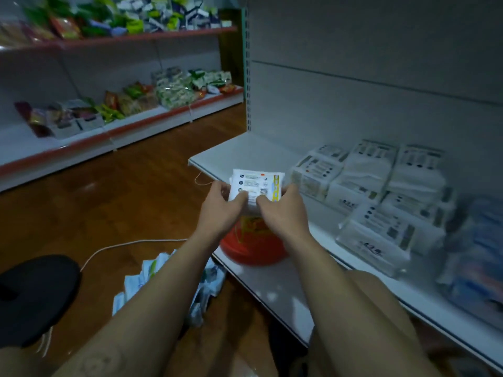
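Shop shelving of white metal (pixel 245 156) runs ahead, and just above its front edge is the small white plastic packet with a barcode and yellow strip (pixel 257 186), held up between both hands. To shelve it well, it is probably best kept flat, squared to the white wrapped packs (pixel 381 191) stacked to the right, and set on the bare board beside them. Left hand (pixel 220 210) and right hand (pixel 283 210) each pinch a lower corner, thumbs on the face and fingers curled round the edges. Under the hands sits a red round tub (pixel 253 246). More loose packets (pixel 163 278) lie on the wooden floor.

Arms (pixel 168 281) outstretched; left hand (pixel 217 210) and right hand (pixel 283 213) meet, fingers (pixel 239 199) curled.
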`<state>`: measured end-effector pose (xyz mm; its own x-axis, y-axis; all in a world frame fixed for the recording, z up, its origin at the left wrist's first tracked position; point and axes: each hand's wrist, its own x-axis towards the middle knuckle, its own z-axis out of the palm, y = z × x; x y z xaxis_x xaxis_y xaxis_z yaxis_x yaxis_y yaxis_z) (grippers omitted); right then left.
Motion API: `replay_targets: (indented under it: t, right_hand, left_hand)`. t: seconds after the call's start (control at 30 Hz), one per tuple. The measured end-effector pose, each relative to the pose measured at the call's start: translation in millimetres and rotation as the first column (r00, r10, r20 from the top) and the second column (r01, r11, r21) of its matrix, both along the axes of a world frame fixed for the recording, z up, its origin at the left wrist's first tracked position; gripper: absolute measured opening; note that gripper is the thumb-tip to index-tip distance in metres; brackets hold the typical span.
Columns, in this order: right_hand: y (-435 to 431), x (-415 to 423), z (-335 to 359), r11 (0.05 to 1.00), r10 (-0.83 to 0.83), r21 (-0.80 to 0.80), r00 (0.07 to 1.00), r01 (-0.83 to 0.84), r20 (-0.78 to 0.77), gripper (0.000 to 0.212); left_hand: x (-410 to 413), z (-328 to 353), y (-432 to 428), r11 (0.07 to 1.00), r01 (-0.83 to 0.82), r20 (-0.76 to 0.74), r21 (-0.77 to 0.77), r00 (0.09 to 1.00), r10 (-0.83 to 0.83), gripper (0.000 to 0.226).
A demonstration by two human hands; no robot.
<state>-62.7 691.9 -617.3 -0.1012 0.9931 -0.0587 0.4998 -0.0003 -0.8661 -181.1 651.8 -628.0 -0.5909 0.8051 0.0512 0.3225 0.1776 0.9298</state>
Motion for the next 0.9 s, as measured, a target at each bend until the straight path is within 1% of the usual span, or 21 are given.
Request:
replay_targets:
  t: [0.07, 0.13, 0.17, 0.23, 0.3, 0.37, 0.43, 0.57, 0.7, 0.83, 0.9]
  right_hand:
    - [1.4, 14.9, 1.7, 0.999, -0.041, -0.012, 0.999, 0.041, 0.006, 0.065]
    - [0.8, 29.6, -0.6, 0.997, -0.071, -0.012, 0.997, 0.071, 0.041, 0.074]
    - [-0.5, 36.7, -2.0, 0.997, -0.077, -0.004, 0.994, 0.077, 0.079, 0.077]
    - [-2.9, 49.2, -3.0, 0.996, -0.089, 0.021, 0.971, 0.087, 0.221, 0.075]
    - [-3.6, 57.5, -2.2, 0.990, -0.127, 0.110, 0.927, 0.093, 0.354, 0.073]
    - [-5.1, 60.4, 0.2, 0.976, -0.156, 0.201, 0.902, 0.079, 0.402, 0.063]
    - [-5.8, 61.4, 4.0, 0.968, -0.160, 0.240, 0.904, 0.066, 0.396, 0.054]
    - [-2.1, 69.6, 6.5, 0.958, -0.184, 0.272, 0.926, 0.094, 0.329, 0.049]
    - [2.5, 77.9, 8.1, 0.955, -0.197, 0.274, 0.932, 0.113, 0.304, 0.048]
    - [0.9, 81.3, 3.0, 0.944, -0.215, 0.306, 0.936, 0.127, 0.277, 0.043]
    - [-1.8, 83.4, -3.4, 0.933, -0.205, 0.337, 0.956, 0.127, 0.209, 0.037]
  left_hand:
    - [12.2, 2.6, 13.5, 0.997, 0.077, 0.068, 0.019, 0.995, -0.078, 0.017]
    - [24.1, 2.2, 26.2, 0.981, 0.192, 0.144, 0.013, 0.971, -0.192, 0.024]
    - [29.5, 0.4, 32.1, 0.968, 0.249, 0.142, 0.001, 0.959, -0.247, 0.029]
    - [40.9, -5.7, 41.9, 0.940, 0.339, 0.108, -0.045, 0.937, -0.332, 0.037]
    - [52.3, -11.4, 50.1, 0.921, 0.375, 0.054, -0.105, 0.927, -0.371, 0.039]
    - [62.9, -16.1, 57.7, 0.918, 0.379, 0.050, -0.116, 0.925, -0.376, 0.040]
    - [70.5, -20.3, 64.0, 0.918, 0.386, 0.066, -0.094, 0.922, -0.381, 0.041]
    - [76.7, -23.1, 70.5, 0.910, 0.410, 0.092, -0.063, 0.910, -0.404, 0.039]
    - [80.0, -23.0, 70.3, 0.900, 0.426, 0.052, -0.097, 0.905, -0.423, 0.040]
    - [91.0, -23.4, 67.8, 0.877, 0.474, 0.037, -0.082, 0.881, -0.472, 0.039]
    - [93.4, -23.1, 67.4, 0.873, 0.477, 0.002, -0.102, 0.878, -0.480, 0.037]
